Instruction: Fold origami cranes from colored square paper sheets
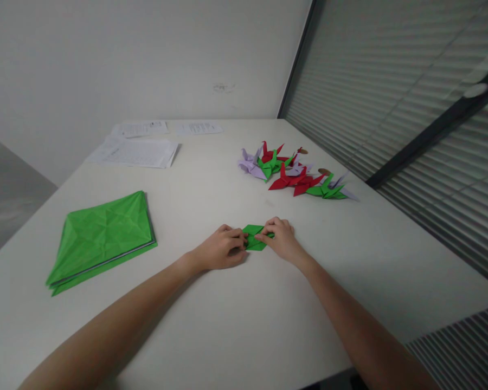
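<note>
A small piece of folded green paper lies on the white table between my two hands. My left hand has curled fingers that hold its left side against the tabletop. On the right side, my right hand pinches the paper with thumb and fingers. The fingers cover both ends of the paper, so only its creased middle shows.
A stack of larger green paper sheets lies to the left. Several folded paper cranes in red, green and lilac stand at the back right. Printed sheets lie at the back left. Window blinds border the table's right side.
</note>
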Demonstrator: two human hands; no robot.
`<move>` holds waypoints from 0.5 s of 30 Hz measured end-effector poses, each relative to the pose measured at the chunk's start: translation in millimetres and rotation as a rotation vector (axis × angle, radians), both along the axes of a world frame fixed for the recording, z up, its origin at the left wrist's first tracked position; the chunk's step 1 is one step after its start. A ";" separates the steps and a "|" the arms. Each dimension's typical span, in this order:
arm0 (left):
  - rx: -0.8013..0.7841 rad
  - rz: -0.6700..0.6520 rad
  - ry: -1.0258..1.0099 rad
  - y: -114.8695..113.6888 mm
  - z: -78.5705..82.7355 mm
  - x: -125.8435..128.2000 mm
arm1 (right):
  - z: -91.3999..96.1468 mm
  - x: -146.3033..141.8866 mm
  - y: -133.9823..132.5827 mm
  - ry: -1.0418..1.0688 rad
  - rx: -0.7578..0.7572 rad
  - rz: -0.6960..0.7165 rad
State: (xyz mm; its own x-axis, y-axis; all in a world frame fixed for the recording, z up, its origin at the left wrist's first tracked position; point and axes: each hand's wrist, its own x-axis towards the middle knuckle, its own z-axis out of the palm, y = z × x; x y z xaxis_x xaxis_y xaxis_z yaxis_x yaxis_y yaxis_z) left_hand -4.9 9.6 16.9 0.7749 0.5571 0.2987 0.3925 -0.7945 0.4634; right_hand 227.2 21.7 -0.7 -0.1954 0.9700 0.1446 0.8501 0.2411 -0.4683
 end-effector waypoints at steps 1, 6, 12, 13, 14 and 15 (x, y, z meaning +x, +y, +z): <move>-0.001 0.004 0.002 0.0 0.2 0.1 | 0.0 -0.3 0.0 -0.002 -0.007 -0.007; 0.000 0.010 0.015 -0.5 2.2 0.5 | -1.7 -3.0 -1.1 0.004 0.019 -0.039; -0.007 0.001 0.024 -0.6 2.0 0.3 | -6.2 -0.9 0.6 0.016 0.093 -0.044; -0.007 0.000 0.026 -0.5 1.9 0.2 | -6.7 -0.1 1.1 0.015 0.100 -0.038; -0.005 0.000 0.027 -0.5 2.0 0.2 | -7.2 0.5 1.4 0.012 0.108 -0.031; -0.002 0.000 0.029 -0.5 2.2 0.2 | -7.5 1.0 1.6 0.009 0.114 -0.024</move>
State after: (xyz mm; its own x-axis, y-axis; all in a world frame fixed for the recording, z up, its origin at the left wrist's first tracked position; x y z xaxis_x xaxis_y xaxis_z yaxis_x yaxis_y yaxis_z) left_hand -4.7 9.2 19.1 0.7831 0.5578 0.2749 0.4058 -0.7933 0.4539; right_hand 228.2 23.3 -8.2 -0.1702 0.9515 0.2563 0.8523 0.2727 -0.4463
